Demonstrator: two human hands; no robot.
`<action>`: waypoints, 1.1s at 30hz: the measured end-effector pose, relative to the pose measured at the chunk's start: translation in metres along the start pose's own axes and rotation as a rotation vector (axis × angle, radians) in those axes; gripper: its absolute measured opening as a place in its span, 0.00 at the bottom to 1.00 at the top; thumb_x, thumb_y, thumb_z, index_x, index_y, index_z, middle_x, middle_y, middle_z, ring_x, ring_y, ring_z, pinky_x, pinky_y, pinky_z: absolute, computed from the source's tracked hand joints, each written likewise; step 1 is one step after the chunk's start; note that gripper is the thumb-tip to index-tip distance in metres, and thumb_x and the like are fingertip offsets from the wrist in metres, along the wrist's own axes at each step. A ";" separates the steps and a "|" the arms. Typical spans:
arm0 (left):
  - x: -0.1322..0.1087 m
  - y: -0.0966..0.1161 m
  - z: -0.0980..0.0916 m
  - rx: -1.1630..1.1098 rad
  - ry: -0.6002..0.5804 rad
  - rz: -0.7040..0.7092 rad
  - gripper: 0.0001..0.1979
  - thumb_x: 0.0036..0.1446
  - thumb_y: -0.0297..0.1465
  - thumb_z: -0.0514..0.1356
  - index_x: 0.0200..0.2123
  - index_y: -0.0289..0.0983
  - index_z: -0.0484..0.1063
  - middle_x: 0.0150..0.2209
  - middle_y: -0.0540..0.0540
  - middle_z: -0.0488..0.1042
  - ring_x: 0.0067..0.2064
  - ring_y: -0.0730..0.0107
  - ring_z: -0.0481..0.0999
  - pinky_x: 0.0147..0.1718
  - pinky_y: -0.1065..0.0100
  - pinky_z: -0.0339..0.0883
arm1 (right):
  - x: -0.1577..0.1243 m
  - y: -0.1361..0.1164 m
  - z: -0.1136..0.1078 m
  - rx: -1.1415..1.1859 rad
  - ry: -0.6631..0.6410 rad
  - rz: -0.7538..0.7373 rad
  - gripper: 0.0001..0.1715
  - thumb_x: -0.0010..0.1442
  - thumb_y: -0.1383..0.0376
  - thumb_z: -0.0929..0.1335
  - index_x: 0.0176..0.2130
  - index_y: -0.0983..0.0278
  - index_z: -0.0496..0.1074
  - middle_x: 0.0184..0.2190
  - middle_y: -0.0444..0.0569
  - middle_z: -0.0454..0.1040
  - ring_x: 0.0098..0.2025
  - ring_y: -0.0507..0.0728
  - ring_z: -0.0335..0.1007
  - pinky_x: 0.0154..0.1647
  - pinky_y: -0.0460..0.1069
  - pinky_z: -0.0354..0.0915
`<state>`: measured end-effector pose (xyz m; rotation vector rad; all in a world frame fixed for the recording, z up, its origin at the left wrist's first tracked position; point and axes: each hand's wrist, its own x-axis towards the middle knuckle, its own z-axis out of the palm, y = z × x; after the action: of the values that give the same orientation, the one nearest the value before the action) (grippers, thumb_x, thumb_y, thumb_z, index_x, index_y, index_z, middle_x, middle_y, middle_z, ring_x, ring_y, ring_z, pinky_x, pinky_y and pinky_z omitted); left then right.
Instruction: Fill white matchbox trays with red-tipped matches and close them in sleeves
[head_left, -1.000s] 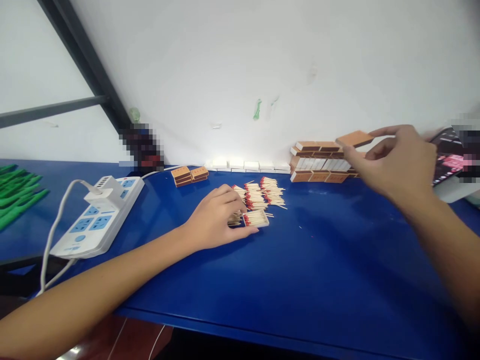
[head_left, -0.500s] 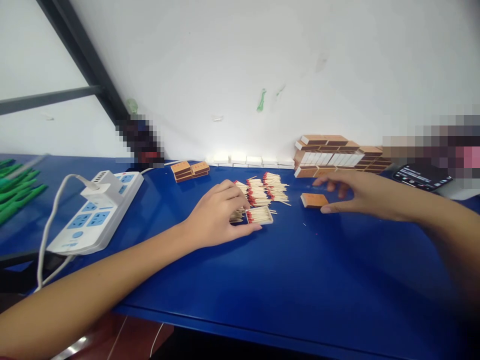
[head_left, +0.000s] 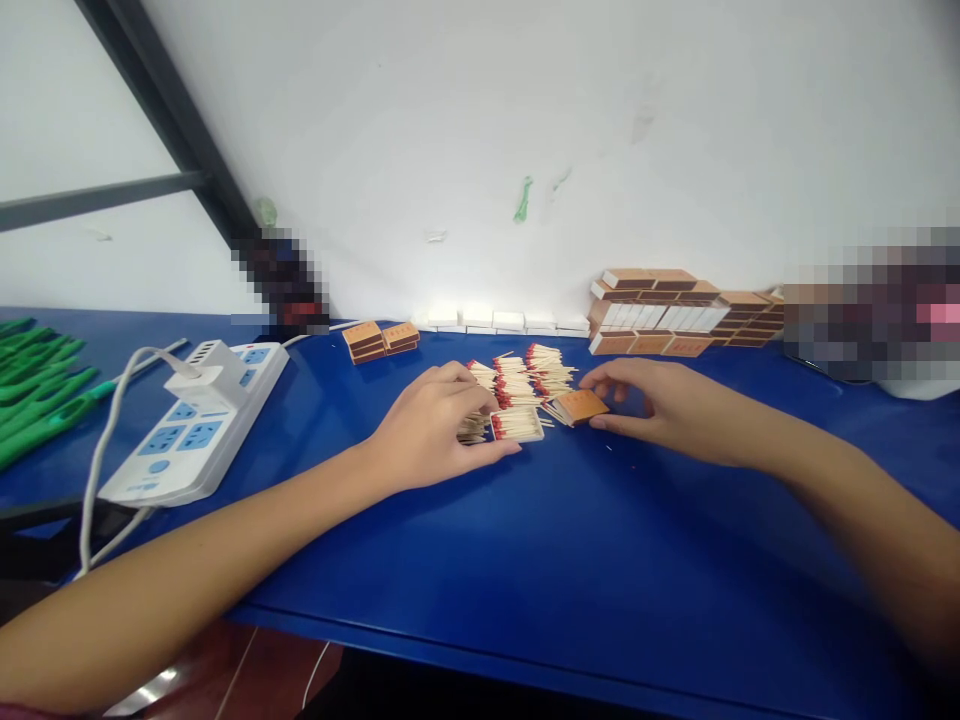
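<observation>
My left hand (head_left: 439, 425) rests on the table, its thumb along the near side of a small white matchbox tray (head_left: 534, 428) full of red-tipped matches. Its fingers curl round the tray's left end, and a few matches show beneath them. Just to the right, my right hand (head_left: 660, 405) grips the right end of an orange matchbox (head_left: 583, 405) between thumb and fingers. The box lies tilted, its left end near the tray and touching some match ends. Behind both, loose matches (head_left: 517, 382) lie in several piles with their red heads to the left.
Stacked matchboxes (head_left: 652, 315) stand against the wall at right, with white trays (head_left: 480, 322) in a row beside them. Some more matchboxes (head_left: 367, 340) sit at back left. A power strip (head_left: 202, 430) with a white cable and green items (head_left: 41, 385) occupy the left side.
My right hand has closed on the orange matchbox and brought it left, close to the tray of matches. My left hand has hardly moved.
</observation>
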<state>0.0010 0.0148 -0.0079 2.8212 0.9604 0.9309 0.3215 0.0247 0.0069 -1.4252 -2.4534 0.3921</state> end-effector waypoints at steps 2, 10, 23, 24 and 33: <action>0.000 0.000 0.000 0.002 -0.003 0.005 0.21 0.59 0.48 0.69 0.41 0.35 0.80 0.36 0.43 0.80 0.44 0.58 0.77 0.44 0.59 0.74 | 0.000 0.003 -0.002 -0.020 -0.013 -0.010 0.23 0.61 0.46 0.71 0.45 0.60 0.77 0.38 0.53 0.79 0.38 0.61 0.74 0.36 0.54 0.67; 0.000 -0.001 -0.001 0.001 0.005 0.011 0.21 0.58 0.47 0.70 0.41 0.34 0.80 0.36 0.43 0.80 0.43 0.58 0.77 0.43 0.59 0.74 | -0.007 -0.021 -0.008 0.016 0.026 -0.045 0.22 0.57 0.48 0.75 0.44 0.59 0.74 0.35 0.48 0.77 0.31 0.57 0.72 0.30 0.51 0.63; 0.000 -0.004 -0.001 0.010 0.033 0.063 0.22 0.58 0.47 0.71 0.43 0.35 0.80 0.40 0.41 0.80 0.44 0.59 0.79 0.45 0.58 0.74 | -0.007 -0.031 -0.002 0.106 0.005 -0.031 0.23 0.59 0.47 0.75 0.48 0.56 0.74 0.31 0.43 0.75 0.27 0.53 0.70 0.29 0.49 0.64; 0.000 -0.004 -0.001 0.007 0.037 0.064 0.22 0.58 0.48 0.71 0.43 0.35 0.80 0.40 0.41 0.80 0.45 0.59 0.79 0.46 0.58 0.74 | -0.006 -0.030 -0.002 0.119 0.007 -0.023 0.23 0.59 0.46 0.75 0.48 0.56 0.74 0.31 0.43 0.75 0.27 0.53 0.70 0.29 0.49 0.64; 0.001 -0.007 -0.004 0.002 0.094 0.057 0.22 0.58 0.48 0.70 0.45 0.36 0.79 0.43 0.41 0.80 0.49 0.59 0.80 0.48 0.58 0.75 | -0.005 -0.029 -0.002 0.167 0.064 -0.019 0.28 0.58 0.42 0.75 0.48 0.57 0.75 0.28 0.42 0.75 0.26 0.53 0.68 0.28 0.50 0.64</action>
<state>-0.0046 0.0205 -0.0053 2.8434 0.8948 1.0780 0.3013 0.0069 0.0192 -1.3248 -2.3215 0.5258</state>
